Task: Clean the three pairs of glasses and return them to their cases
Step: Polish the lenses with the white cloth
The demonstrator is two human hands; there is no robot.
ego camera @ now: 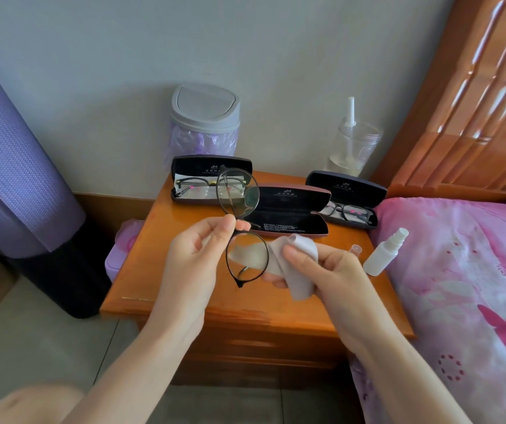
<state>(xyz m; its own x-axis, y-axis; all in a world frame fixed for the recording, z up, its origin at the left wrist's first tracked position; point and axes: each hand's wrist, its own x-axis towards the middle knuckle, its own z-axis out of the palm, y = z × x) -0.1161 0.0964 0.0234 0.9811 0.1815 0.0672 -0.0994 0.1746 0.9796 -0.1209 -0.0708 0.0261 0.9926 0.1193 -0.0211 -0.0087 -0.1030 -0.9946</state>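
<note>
Our left hand [196,255] pinches the round glasses [238,194] at the bridge, holding them on end above the nightstand [245,307]. Our right hand [331,270] grips the cloth [302,249], which lies behind the lower lens. Three open cases sit on the nightstand: the left case [211,166] holds the left pair [198,185], the right case [346,186] holds the right pair [349,212], the middle case [291,206] lies between, and a spray bottle [383,254] lies near the right edge.

black glasses [247,258] | grey cloth [302,272] | orange nightstand [190,289] | pink floral bedding [466,286]
</note>
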